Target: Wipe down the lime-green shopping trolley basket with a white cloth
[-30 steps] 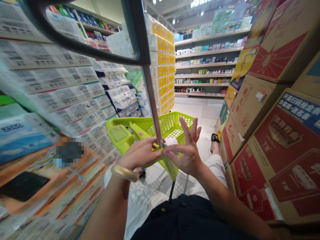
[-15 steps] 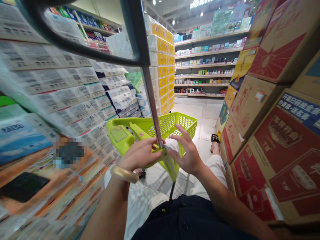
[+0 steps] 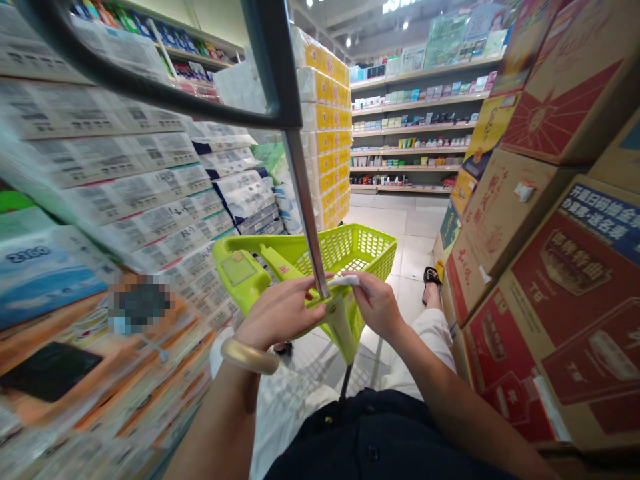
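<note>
My left hand (image 3: 285, 308), with a gold-coloured bangle (image 3: 250, 355) at the wrist, holds the upper end of the green rolling shopping basket (image 3: 373, 248) around the foot of its metal pole (image 3: 309, 220). Some of its fingertips are hidden behind the pole. Just right of the pole, my right hand (image 3: 379, 307) pinches a folded white tissue or cloth (image 3: 345, 281) between thumb and fingers. The white piece lies against the green plastic beside the pole. Above, the pole ends in a dark loop handle (image 3: 200, 107). No goods show inside the basket's visible part.
Stacked paper packs (image 3: 145, 180) rise on the left, with a dark phone (image 3: 50, 371) lying on lower packs. Red and brown cartons (image 3: 565, 287) line the right side. Yellow-and-white packs (image 3: 325, 133) stand ahead, before stocked shelves (image 3: 410, 133).
My right hand's spread fingers have closed on the white piece, which is now folded flatter. My left hand stays on the basket by the pole.
</note>
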`<state>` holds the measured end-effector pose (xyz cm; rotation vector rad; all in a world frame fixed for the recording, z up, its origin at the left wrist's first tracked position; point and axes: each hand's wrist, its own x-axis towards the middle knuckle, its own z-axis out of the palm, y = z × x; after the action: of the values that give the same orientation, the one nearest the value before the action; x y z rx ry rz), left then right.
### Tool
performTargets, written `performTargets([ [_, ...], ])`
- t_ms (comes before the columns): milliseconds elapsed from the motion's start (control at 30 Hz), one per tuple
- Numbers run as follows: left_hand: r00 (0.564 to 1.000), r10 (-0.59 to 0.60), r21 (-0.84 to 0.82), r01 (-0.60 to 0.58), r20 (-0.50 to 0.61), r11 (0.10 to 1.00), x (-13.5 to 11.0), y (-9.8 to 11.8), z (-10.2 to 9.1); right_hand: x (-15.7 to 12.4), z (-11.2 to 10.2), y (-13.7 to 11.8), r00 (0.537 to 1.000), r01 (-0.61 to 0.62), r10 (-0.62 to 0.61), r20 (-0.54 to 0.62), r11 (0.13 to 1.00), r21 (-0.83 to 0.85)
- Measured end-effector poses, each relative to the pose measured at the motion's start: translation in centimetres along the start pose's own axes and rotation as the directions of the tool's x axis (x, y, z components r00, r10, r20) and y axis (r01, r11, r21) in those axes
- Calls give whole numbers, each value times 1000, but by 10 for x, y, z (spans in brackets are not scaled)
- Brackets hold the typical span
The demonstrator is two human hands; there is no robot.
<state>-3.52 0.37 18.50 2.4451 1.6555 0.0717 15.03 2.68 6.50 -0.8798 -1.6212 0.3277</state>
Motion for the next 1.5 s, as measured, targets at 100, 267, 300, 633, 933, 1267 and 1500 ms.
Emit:
performTargets([
  [100, 1000, -8, -1, 8, 10, 1000, -2, 0, -1, 8, 3, 4, 974, -87, 115, -197, 986, 143],
  [267, 1000, -4, 11, 4, -20, 1000, -2, 1, 1, 1, 22, 8, 989, -34, 76, -130, 954, 297],
  [300, 1000, -3, 14, 3, -25, 1000, -2, 1, 1, -3, 24, 9, 996, -18, 43, -82, 959, 283],
  [633, 998, 21, 33, -19, -59, 999, -3, 1, 2, -11, 20, 20, 991, 137, -136, 17, 991, -7],
  [933, 999, 17, 20, -16, -47, 1000, -4, -2, 2, -8, 12, 16, 977, 173, -172, 126, 985, -3],
  [1267, 999, -5, 19, 6, -39, 1000, -7, -1, -1, -3, 18, 25, 990, -18, 30, 134, 996, -86],
  [1500, 998, 10, 8, -9, -55, 1000, -6, -2, 1, -1, 13, 12, 989, -71, 82, 120, 993, -94],
])
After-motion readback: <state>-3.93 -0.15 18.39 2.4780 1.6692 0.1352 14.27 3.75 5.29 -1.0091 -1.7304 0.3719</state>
